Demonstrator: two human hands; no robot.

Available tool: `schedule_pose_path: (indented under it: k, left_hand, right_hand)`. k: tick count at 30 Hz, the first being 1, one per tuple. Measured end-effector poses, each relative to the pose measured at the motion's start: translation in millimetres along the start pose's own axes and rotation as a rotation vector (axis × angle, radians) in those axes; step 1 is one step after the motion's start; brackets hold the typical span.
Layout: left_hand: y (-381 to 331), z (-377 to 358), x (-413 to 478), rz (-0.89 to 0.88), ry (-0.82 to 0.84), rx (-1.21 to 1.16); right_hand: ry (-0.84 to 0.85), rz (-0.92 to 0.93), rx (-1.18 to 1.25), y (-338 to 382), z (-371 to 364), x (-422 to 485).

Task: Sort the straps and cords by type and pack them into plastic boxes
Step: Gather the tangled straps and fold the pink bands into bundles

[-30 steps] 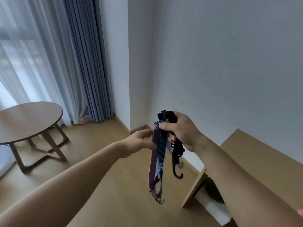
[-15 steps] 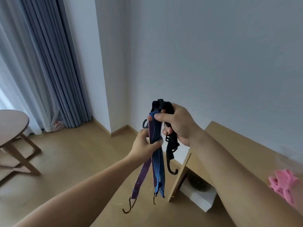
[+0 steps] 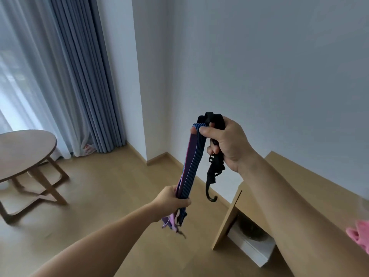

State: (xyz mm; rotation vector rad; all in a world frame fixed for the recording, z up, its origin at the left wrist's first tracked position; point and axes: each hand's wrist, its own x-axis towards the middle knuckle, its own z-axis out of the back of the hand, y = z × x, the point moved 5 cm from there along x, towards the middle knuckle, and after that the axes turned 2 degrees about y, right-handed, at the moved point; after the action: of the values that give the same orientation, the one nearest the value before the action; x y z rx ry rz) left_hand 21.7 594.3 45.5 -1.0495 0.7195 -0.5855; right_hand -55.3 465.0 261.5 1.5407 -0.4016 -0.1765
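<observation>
My right hand [image 3: 227, 144] holds a bunch of straps up in the air. Thumb and forefinger pinch the folded top of the blue and purple flat elastic straps [image 3: 192, 162]. The other fingers grip a black strap [image 3: 214, 168] whose hook hangs free below the hand. My left hand [image 3: 171, 200] is closed around the lower part of the blue and purple straps, pulling them taut towards me. Their purple ends and a small metal hook dangle blurred below that fist. No plastic box is in view.
A wooden desk [image 3: 299, 188] stands at the right against the white wall, with a white box under it. Something pink [image 3: 359, 234] lies at the right edge. A round wooden table [image 3: 26, 150] and grey curtains [image 3: 79, 76] are at the left. Wooden floor lies below.
My left hand has slid down the blue and purple straps from near the top to their lower part and closed on them. The view has swung back left, showing more of the round table.
</observation>
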Motion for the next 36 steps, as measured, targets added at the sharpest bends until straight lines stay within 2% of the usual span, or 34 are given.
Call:
schedule_pose_path:
  k: [4,6,8,11,13,15,19,23,27,32,34,36]
  left_hand:
    - [0.6,5.1,-2.7,-0.016,0.003,0.047]
    - [-6.1,-1.2,-4.1,-0.063,0.07,-0.023]
    - [-8.5,-5.4,-3.3,-0.072,0.064,-0.073]
    - [-10.9,-7.2,0.1,-0.107,-0.029,0.09]
    - [-14.0,-14.2,2.0,-0.107,0.043,0.192]
    - [-18.9,-21.2,3.7,-0.079,0.095,0.186]
    - [-43.0,-22.1,6.3,-0.063,0.034,0.052]
    - [-87.4,-18.2,18.5,-0.106,-0.009,0.195]
    - [-137.6,-23.5,32.0,-0.096,-0.027,0.314]
    - [-176.9,-48.2,39.9,-0.035,0.091,0.57]
    - [-186.6,-60.5,40.1,-0.042,0.129,0.622]
    - [-199.4,-76.8,37.2,-0.098,0.205,0.642]
  right_hand:
    - [-0.085,0.005,0.026,-6.5,15.5,-1.5]
    - [-0.129,0.023,0.054,-5.2,25.5,-2.1]
    - [-0.169,0.051,0.079,-0.6,36.4,-2.9]
    - [-0.207,0.1,0.091,7.0,52.0,-5.3]
    - [-0.227,0.104,0.06,6.5,62.0,-6.7]
    - [-0.244,0.063,-0.02,0.0,72.6,-8.1]
    - [-0.354,-0.047,-0.254,-23.2,110.1,-12.6]
    - [-0.484,-0.08,-0.694,-35.8,149.8,-24.9]
    - [-0.512,0.084,-0.788,-35.2,149.1,-39.4]
    - [-0.609,0.307,-0.886,-26.6,157.0,-63.2]
    - [-0.567,0.295,-0.887,-28.9,159.6,-70.0]
    - [-0.353,0.162,-0.736,-43.0,155.1,-72.9]
